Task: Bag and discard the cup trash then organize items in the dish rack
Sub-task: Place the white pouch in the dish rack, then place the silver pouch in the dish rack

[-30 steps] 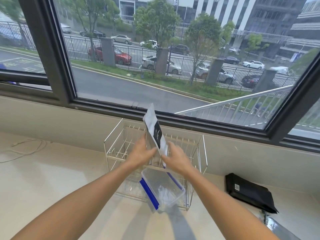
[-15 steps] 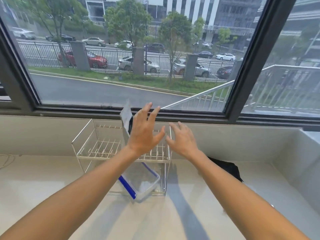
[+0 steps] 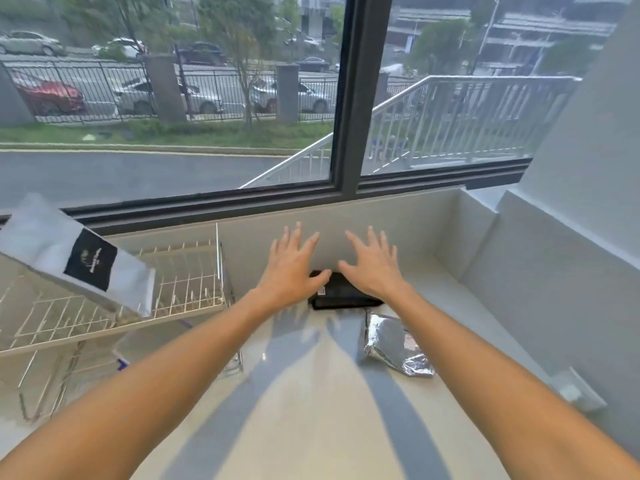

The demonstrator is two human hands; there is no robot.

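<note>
A white wire dish rack [image 3: 187, 292] stands at the left on the pale counter. A white pouch with a black label [image 3: 74, 259] leans in its upper tier. Below it, a clear container with blue trim [image 3: 121, 358] shows blurred through the wires. My left hand [image 3: 292, 263] and my right hand [image 3: 372, 263] hover side by side with fingers spread, empty, just above a folded black bag [image 3: 341, 294] lying by the back wall. The hands hide part of the bag.
A crumpled silver foil packet [image 3: 394, 341] lies right of centre, under my right forearm. A small white object [image 3: 581, 393] sits at the right edge of the counter [image 3: 311, 410]. A raised ledge and wall [image 3: 554, 271] close the right side; the window frame runs behind.
My hands let go of the white pouch, which now leans in the rack. The view swung right and both hands moved right, over the black bag.
</note>
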